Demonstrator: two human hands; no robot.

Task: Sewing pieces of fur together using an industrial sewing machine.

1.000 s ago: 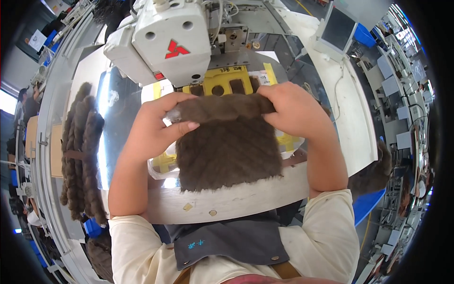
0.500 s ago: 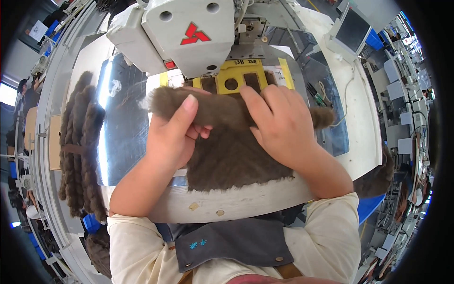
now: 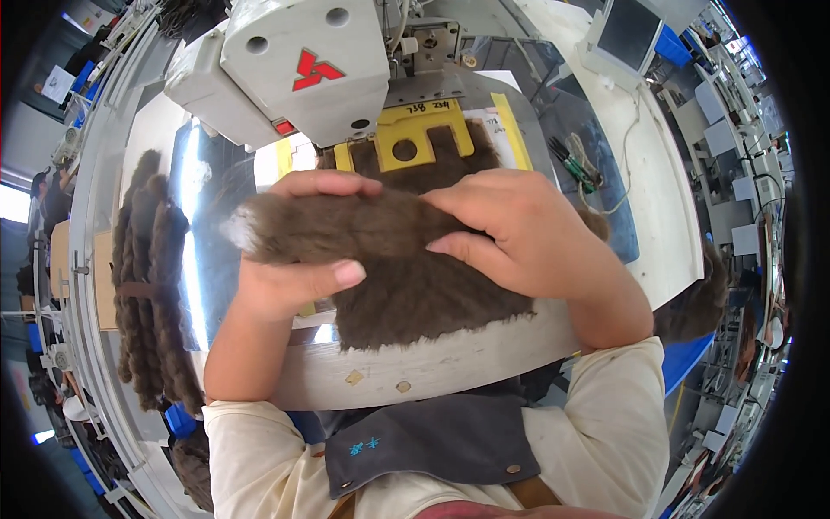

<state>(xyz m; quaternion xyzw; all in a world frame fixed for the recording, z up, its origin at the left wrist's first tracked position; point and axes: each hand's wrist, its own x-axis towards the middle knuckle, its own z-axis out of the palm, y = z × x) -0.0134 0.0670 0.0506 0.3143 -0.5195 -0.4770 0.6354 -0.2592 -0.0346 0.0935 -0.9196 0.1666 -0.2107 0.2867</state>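
A long brown fur strip [image 3: 320, 227] with a whitish left end lies across both hands. My left hand [image 3: 290, 290] is closed round its left part, with the fingers over the far edge and the thumb along the near edge. Toward its right part my right hand [image 3: 532, 229] pinches the strip between thumb and fingers. Below it a brown fur piece [image 3: 428, 303] with a ragged near edge lies spread on the table. Whether strip and piece are joined I cannot tell. Farther off, a yellow slotted plate [image 3: 396, 130] rests over brown fur at the sewing machine [image 3: 303, 78].
Bundled fur strips [image 3: 147, 285] hang or lie along the left side. Green-handled tools [image 3: 575, 164] and a pale cord lie on the right of the table. A monitor [image 3: 624, 35] stands at the far right. The pale table edge [image 3: 380, 381] runs close to me.
The strip has turned and come slightly nearer to me. My left thumb has moved from its top to its near edge, while my right hand has shifted into a pinch. The view has shifted slightly.
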